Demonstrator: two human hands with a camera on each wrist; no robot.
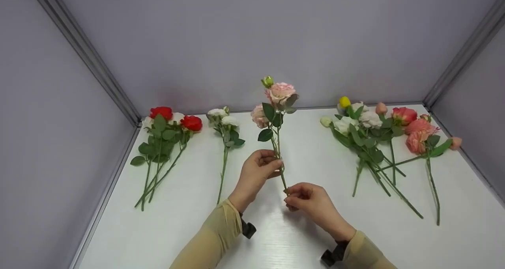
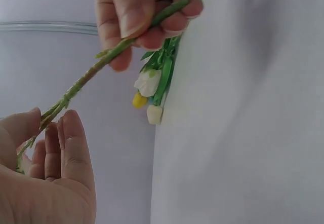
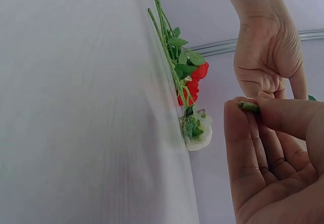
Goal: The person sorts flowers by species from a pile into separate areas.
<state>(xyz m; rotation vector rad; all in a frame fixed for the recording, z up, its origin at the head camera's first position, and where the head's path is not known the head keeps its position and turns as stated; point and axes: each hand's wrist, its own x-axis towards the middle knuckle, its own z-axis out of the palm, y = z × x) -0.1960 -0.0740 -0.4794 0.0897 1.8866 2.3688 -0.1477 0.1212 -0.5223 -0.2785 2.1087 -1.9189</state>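
Observation:
A pale pink rose stem (image 1: 281, 93) with two blooms, a green bud and dark leaves is held up over the middle of the table. My left hand (image 1: 257, 174) pinches it midway along the stem between thumb and fingers. Lower down, my right hand (image 1: 311, 202) pinches the stem's bottom end. In the left wrist view the green stem (image 2: 83, 79) runs slanting from the left fingers to the right ones. Its cut end (image 3: 248, 106) pokes out between the right thumb and forefinger in the right wrist view.
Red and white roses (image 1: 161, 131) lie in a bunch at the left. A white rose stem (image 1: 225, 142) lies just left of my left hand. At the right, white flowers and yellow tulips (image 1: 355, 127) lie beside coral blooms (image 1: 420, 133), stems crossing. Grey walls enclose the white table (image 1: 276, 245).

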